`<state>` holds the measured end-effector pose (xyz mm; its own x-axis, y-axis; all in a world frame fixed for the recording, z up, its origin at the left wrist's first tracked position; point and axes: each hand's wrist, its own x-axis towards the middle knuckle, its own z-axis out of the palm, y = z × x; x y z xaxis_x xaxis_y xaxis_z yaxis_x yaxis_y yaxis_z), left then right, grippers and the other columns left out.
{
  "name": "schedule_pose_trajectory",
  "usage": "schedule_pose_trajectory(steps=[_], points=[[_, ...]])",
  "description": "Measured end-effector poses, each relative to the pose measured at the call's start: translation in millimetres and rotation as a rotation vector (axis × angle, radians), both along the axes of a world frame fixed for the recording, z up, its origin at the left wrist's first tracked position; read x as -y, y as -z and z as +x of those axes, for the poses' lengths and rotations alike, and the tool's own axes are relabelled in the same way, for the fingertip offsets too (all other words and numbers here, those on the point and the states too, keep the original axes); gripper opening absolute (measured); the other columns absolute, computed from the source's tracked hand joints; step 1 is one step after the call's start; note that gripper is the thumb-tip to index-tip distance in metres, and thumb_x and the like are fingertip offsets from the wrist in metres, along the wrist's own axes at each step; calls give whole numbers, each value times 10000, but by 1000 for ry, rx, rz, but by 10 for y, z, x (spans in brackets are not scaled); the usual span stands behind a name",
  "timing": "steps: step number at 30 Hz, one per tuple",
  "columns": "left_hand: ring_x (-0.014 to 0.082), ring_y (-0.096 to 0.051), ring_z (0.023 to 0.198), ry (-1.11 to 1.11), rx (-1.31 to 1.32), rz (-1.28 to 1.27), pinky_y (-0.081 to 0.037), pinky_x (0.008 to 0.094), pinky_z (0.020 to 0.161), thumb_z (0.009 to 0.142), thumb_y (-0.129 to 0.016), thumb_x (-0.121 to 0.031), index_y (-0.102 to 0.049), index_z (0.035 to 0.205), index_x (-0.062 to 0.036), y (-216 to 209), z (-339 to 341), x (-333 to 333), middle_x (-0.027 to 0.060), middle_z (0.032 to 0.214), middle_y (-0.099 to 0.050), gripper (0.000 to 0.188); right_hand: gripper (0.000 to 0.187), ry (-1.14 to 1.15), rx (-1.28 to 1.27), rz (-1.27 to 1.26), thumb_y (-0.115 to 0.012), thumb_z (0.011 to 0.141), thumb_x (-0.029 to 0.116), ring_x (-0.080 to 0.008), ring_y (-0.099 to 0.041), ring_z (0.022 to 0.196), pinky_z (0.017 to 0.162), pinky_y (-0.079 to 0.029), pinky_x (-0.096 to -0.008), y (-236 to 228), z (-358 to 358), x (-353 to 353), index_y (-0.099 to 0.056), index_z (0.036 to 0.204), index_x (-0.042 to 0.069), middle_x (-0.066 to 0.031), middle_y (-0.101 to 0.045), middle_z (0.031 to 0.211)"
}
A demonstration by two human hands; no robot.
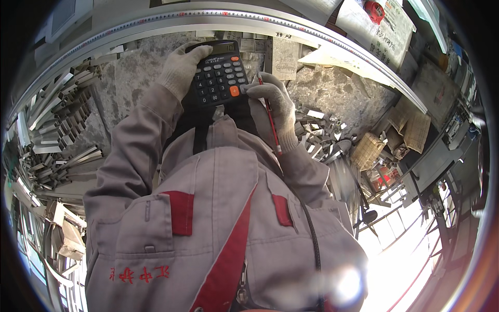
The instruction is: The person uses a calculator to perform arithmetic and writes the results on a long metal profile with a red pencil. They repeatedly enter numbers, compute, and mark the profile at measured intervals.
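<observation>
Head view takes in your grey jacket [208, 208] first, filling everything between your forearms and below your hands; its bulk hides your legs. Beyond both hands a long pale rail [223, 23], with a measuring tape [179, 14] along it, bows across, its left end fading into the dark rim. Left of your left hand lie heaped metal profiles [65, 114], the outermost cut off. Ahead and to the right of your right hand, past the rail, is a written-on white sheet [353, 23]; right of that hand sits a woven box [367, 151], with small metal offcuts [322, 125] between.

Your gloved left hand [182, 70] reaches forward and inward, gripping the calculator [215, 78] by its far left corner, thumb over the front beside the display; its other fingers are hidden behind. The calculator is just in front of you, between your hands. Your gloved right hand [276, 99] is bent inward with curled fingers, fingertips at the calculator's right edge; you cannot tell whether they press it. A red pencil [271, 119] is held in that hand, slanting back past the wrist.
</observation>
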<state>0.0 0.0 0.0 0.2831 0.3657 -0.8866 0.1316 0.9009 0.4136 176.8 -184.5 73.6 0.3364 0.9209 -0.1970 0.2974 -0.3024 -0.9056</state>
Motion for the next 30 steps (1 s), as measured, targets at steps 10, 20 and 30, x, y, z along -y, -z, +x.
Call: schedule_pose_trajectory(steps=[10, 20, 30], points=[[115, -735, 740, 44, 23, 44, -626, 257, 684, 980, -783, -156, -721, 1255, 2, 20, 75, -119, 69, 984, -778, 323, 358, 499, -680, -50, -574, 1061, 126, -198, -680, 1162, 1056, -525, -346, 24, 322, -177, -634, 1386, -12, -157, -734, 1220], [163, -749, 830, 93, -35, 56, -636, 308, 771, 980, -780, -153, -708, 1275, 18, -7, 212, -215, 90, 1049, -775, 348, 244, 127, 80, 89, -668, 1034, 147, -179, -706, 951, 879, -569, -322, 393, 1069, -579, -791, 1214, 39, -108, -756, 1096], [168, -734, 947, 142, -10, 110, -604, 318, 870, 957, -797, -176, -716, 1260, 17, -49, 357, -328, 104, 1112, -767, 368, 212, 238, -106, 0, -730, 1006, 100, -143, -731, 886, 752, -585, -285, 1007, 1405, -1006, -734, 1200, 17, -97, -787, 1040]])
